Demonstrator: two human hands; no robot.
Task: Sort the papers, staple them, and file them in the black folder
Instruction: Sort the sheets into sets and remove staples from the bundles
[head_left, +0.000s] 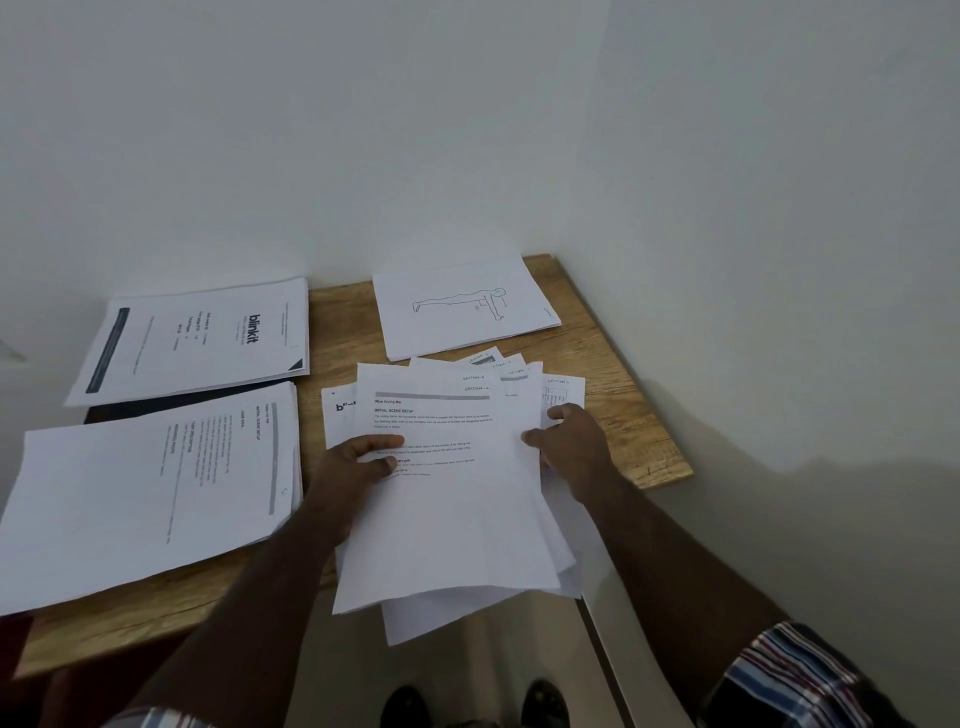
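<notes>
A loose, fanned stack of printed papers (452, 519) hangs over the front edge of the wooden table (618, 415). My left hand (353, 462) grips the stack's left side, thumb on the top sheet. My right hand (571, 441) holds the right edge, fingers curled round several sheets. Three sorted piles lie on the table: a "blinkit" pile (197, 338) at the back left, a text pile (150, 493) at the front left, and a pile with a line drawing of a figure (462, 306) at the back. The black folder (171, 402) shows only as a dark strip between the two left piles.
White walls close in the table at the back and on the right. The table's right corner (670, 467) is bare wood. My shoes (467, 701) show on the floor below the table's front edge. No stapler is in view.
</notes>
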